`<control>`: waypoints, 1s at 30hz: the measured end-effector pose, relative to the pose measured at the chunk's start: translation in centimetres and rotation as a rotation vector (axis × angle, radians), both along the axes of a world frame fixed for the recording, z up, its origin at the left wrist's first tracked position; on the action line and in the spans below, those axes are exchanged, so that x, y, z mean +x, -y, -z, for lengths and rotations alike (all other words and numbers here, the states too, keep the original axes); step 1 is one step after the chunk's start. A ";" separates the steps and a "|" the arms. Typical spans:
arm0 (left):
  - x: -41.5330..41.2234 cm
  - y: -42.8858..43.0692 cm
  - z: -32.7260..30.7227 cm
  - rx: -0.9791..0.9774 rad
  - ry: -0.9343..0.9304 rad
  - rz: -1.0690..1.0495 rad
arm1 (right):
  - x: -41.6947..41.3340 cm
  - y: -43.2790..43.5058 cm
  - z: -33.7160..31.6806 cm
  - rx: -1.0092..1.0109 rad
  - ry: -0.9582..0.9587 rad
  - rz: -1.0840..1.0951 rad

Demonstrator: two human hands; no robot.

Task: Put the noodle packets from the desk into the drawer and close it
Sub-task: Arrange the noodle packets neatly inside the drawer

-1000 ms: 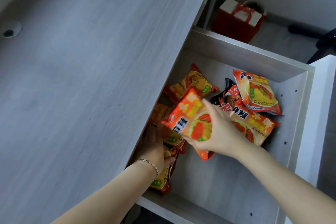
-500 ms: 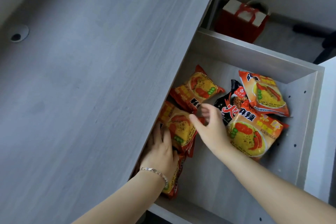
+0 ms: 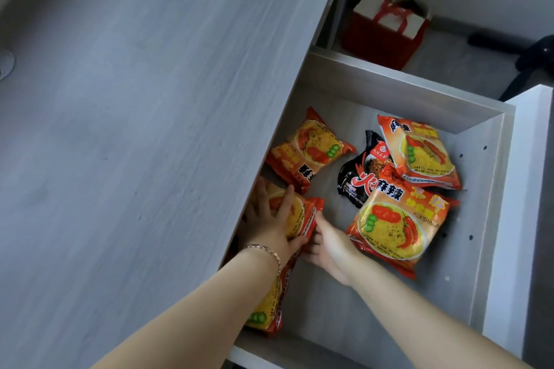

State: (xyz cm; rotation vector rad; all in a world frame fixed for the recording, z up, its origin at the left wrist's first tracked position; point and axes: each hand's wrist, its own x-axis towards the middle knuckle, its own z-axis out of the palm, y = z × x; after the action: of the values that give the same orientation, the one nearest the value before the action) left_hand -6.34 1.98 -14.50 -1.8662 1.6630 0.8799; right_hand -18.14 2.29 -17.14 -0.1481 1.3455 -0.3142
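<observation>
The drawer (image 3: 398, 90) stands pulled out beside the grey desk top (image 3: 150, 129). Several orange noodle packets lie inside it: one at the back left (image 3: 308, 150), one at the back right (image 3: 419, 153), a large one at the right (image 3: 398, 225), and a black packet (image 3: 359, 171) between them. My left hand (image 3: 269, 219) presses flat with spread fingers on an orange packet (image 3: 302, 216) under the desk edge. My right hand (image 3: 329, 246) touches that packet's right edge. Another packet (image 3: 266, 311) lies under my left forearm.
A red gift bag (image 3: 386, 30) with a white top stands on the floor beyond the drawer. A dark chair base (image 3: 527, 63) shows at the far right. A round cable hole (image 3: 4, 64) sits at the desk's left edge. The drawer's white front (image 3: 515, 219) is at the right.
My right hand set down the orange packet it held over the drawer and let go. Both hands now rest at the packet by the desk edge, the left hand flat on it.
</observation>
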 end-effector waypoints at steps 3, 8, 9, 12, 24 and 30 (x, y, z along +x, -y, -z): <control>0.3 0.1 -0.2 0.011 0.000 -0.020 | -0.3 1.9 -0.4 -0.295 -0.420 -0.201; 0.4 0.4 -0.4 0.024 -0.002 -0.019 | 1.2 8.2 -1.4 -0.323 -0.562 -0.082; 0.4 0.5 -0.5 0.016 -0.007 -0.018 | 1.7 9.4 -1.2 -0.246 -0.518 -0.105; 0.5 0.8 -1.1 0.007 -0.036 -0.037 | 2.2 10.8 0.0 -0.187 -0.567 -0.202; -2.5 3.1 -5.2 -0.132 -1.000 -1.288 | -4.9 1.0 -8.6 -0.680 -0.432 0.013; -3.0 1.0 -4.9 -0.266 -0.911 -0.766 | -9.1 -2.9 -7.2 -0.637 -0.734 -0.036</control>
State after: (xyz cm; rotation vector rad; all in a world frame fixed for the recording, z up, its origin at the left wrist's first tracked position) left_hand -9.38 0.96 -9.60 -2.5550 1.5140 2.1600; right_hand -27.26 5.19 -9.96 -0.8865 1.9196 -0.6963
